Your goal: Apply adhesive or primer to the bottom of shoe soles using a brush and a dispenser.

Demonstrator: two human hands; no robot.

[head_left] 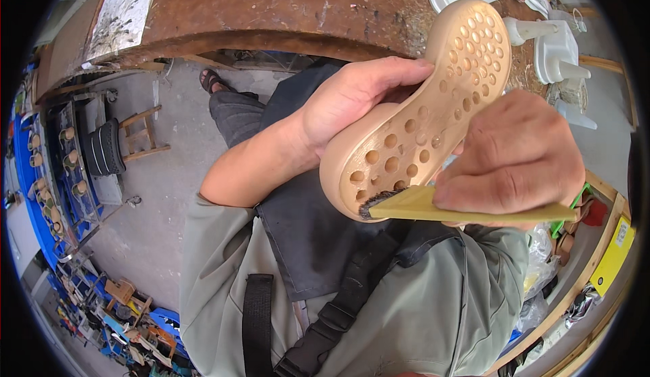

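Note:
A tan shoe sole [399,133], dotted with round holes on the side that faces me, is held at a slant in front of my chest. My left hand [365,96] grips it from the left around its narrow middle, with the thumb along the edge and the other fingers hidden beneath. In my closed right hand [514,164] is a flat brush with a yellow handle [413,206]. Its short dark bristles touch the rim of the sole's near end, close to the lowest holes.
Ahead lies a brown, stained workbench [284,11] with a paint-smeared white sheet [125,11]. White plastic containers with spouts [558,52] stand at its right. A rack of shoes [68,167] and a wooden stool [142,133] are on the left. A wooden frame [575,289] runs along the right.

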